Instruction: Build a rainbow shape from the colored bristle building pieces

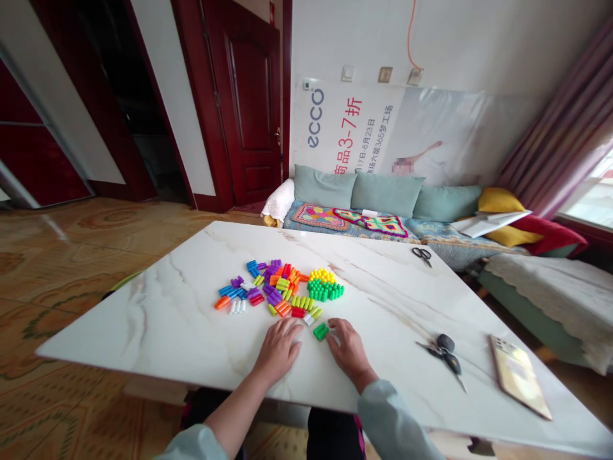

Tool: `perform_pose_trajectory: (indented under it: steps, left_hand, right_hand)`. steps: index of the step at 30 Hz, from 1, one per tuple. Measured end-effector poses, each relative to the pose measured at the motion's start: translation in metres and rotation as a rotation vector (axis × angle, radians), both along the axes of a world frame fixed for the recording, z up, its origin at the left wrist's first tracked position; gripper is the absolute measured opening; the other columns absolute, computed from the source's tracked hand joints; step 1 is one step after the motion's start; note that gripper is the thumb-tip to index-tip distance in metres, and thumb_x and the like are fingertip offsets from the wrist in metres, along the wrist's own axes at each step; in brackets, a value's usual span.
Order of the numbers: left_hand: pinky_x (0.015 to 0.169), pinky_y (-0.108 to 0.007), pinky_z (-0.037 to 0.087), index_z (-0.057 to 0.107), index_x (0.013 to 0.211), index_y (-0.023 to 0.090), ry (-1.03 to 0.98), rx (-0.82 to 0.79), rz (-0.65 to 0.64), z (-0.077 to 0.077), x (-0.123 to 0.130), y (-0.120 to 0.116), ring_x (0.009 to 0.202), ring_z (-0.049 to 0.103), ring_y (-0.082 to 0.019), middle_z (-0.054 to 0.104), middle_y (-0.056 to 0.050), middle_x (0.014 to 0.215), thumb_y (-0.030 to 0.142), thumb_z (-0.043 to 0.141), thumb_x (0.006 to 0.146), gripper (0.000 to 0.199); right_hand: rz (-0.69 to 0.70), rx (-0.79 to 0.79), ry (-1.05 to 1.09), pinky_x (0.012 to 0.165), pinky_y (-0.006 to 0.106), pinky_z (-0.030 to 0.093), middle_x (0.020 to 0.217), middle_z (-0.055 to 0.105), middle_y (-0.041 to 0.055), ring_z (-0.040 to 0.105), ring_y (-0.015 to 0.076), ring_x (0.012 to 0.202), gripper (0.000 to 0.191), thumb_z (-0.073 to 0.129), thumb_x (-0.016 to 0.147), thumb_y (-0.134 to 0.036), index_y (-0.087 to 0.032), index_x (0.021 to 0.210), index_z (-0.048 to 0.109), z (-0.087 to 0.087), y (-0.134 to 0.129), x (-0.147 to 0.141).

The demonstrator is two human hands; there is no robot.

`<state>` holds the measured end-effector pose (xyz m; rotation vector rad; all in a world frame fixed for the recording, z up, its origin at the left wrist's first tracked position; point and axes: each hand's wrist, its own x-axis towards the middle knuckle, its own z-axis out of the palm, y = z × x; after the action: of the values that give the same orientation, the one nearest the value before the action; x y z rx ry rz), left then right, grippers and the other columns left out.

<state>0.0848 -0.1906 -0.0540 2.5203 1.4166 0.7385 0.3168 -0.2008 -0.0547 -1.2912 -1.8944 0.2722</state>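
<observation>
the green piece (320,331) lies on the tabletop (163,300) at the near side of the coloured pieces, just by the fingertips of the right hand (348,348); it seems placed there so that both hands can get at it, with some bare surface around it. the right fingers are bent in toward its edge, but whether they grip it or only touch it cannot be told. the left hand (280,350) is palm down with loosely bent fingers, the thumb parted from them and nothing visibly held; it lies just beside the white pieces (308,319), perhaps for support

the yellow pegs (322,276) and green pegs (325,291) stand upright in a close group, probably so that they are kept apart from the loose pile (271,284), where purple, orange, blue and lime pieces lie on their sides. the scissors (422,255), keys (447,358) and phone (520,375) lie off to the right, likely out of the hands' way

both forearms come in from the near edge and angle inward, the left one mostly bare, the right one sleeved almost to the wrist, so the hands face each other across the green piece
</observation>
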Motion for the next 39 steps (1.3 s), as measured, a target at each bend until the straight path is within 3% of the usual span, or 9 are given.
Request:
perform_pose_trajectory:
  steps: [5, 8, 12, 17, 21, 26, 31, 39]
  left_hand:
    - [0.106, -0.046, 0.035, 0.056, 0.122, 0.025, -0.014, -0.002, 0.021, 0.003, 0.003, -0.003, 0.125, 0.042, -0.027, 0.052, -0.007, 0.132, 0.023, 0.050, 0.084, 0.038]
    - [0.106, -0.045, 0.035, 0.055, 0.122, 0.025, -0.020, -0.008, 0.026, 0.004, 0.002, -0.003, 0.125, 0.041, -0.026, 0.051, -0.007, 0.133, 0.023, 0.050, 0.084, 0.039]
    - [0.106, -0.044, 0.035, 0.055, 0.121, 0.024, -0.028, -0.015, 0.022, 0.005, 0.002, -0.003, 0.124, 0.042, -0.026, 0.052, -0.006, 0.132, 0.022, 0.051, 0.084, 0.038]
    - [0.104, -0.044, 0.036, 0.056, 0.120, 0.024, -0.062, -0.011, 0.010, 0.006, 0.002, -0.003, 0.122, 0.043, -0.025, 0.053, -0.006, 0.130, 0.021, 0.051, 0.082, 0.038]
    - [0.103, -0.045, 0.037, 0.056, 0.120, 0.025, -0.077, -0.002, 0.011, 0.004, 0.002, -0.002, 0.121, 0.044, -0.026, 0.054, -0.007, 0.128, 0.021, 0.052, 0.082, 0.039]
    - [0.103, -0.045, 0.037, 0.056, 0.119, 0.024, -0.076, -0.001, 0.011, 0.003, 0.002, -0.002, 0.121, 0.045, -0.026, 0.054, -0.007, 0.128, 0.021, 0.052, 0.082, 0.037]
    - [0.104, -0.043, 0.036, 0.056, 0.117, 0.024, -0.093, 0.005, 0.013, 0.005, 0.002, -0.003, 0.121, 0.044, -0.025, 0.053, -0.006, 0.129, 0.019, 0.053, 0.081, 0.037]
    - [0.105, -0.045, 0.035, 0.057, 0.118, 0.024, -0.102, -0.023, 0.005, 0.006, 0.002, -0.004, 0.122, 0.043, -0.026, 0.053, -0.007, 0.130, 0.020, 0.054, 0.081, 0.037]
  right_hand:
    - [0.082, -0.030, -0.137, 0.097, 0.036, 0.046, 0.130, 0.050, 0.0084, 0.053, 0.0209, 0.115, 0.047, 0.055, 0.085, -0.027, -0.025, 0.131, 0.043, 0.013, -0.007, -0.004]
    - [0.093, -0.073, -0.270, 0.098, 0.038, 0.045, 0.131, 0.050, 0.0070, 0.050, 0.0226, 0.116, 0.056, 0.058, 0.083, -0.028, -0.028, 0.137, 0.041, 0.018, -0.007, -0.007]
    - [0.065, -0.175, -0.358, 0.089, 0.033, 0.048, 0.118, 0.056, 0.0068, 0.057, 0.0204, 0.102, 0.039, 0.055, 0.084, -0.024, -0.027, 0.123, 0.057, 0.020, -0.003, -0.012]
    - [-0.042, -0.295, -0.306, 0.071, 0.025, 0.047, 0.092, 0.060, 0.0027, 0.061, 0.0150, 0.075, 0.027, 0.058, 0.078, -0.018, -0.023, 0.104, 0.063, 0.018, 0.001, -0.014]
    - [-0.008, -0.267, -0.250, 0.066, 0.025, 0.046, 0.084, 0.059, 0.0010, 0.059, 0.0142, 0.071, 0.015, 0.058, 0.076, -0.019, -0.023, 0.090, 0.063, 0.019, 0.003, -0.009]
    - [0.025, -0.203, -0.123, 0.064, 0.025, 0.049, 0.083, 0.061, 0.0033, 0.059, 0.0144, 0.069, 0.015, 0.056, 0.075, -0.020, -0.020, 0.089, 0.061, 0.018, 0.009, 0.002]
    - [-0.120, -0.250, -0.257, 0.062, 0.024, 0.046, 0.073, 0.064, 0.0019, 0.058, 0.0144, 0.065, 0.015, 0.055, 0.073, -0.019, -0.018, 0.085, 0.064, 0.027, 0.024, 0.020]
    - [-0.187, -0.348, -0.502, 0.053, 0.024, 0.035, 0.060, 0.061, 0.0005, 0.055, 0.0140, 0.057, 0.003, 0.064, 0.067, -0.018, -0.019, 0.068, 0.066, 0.055, 0.062, 0.042]
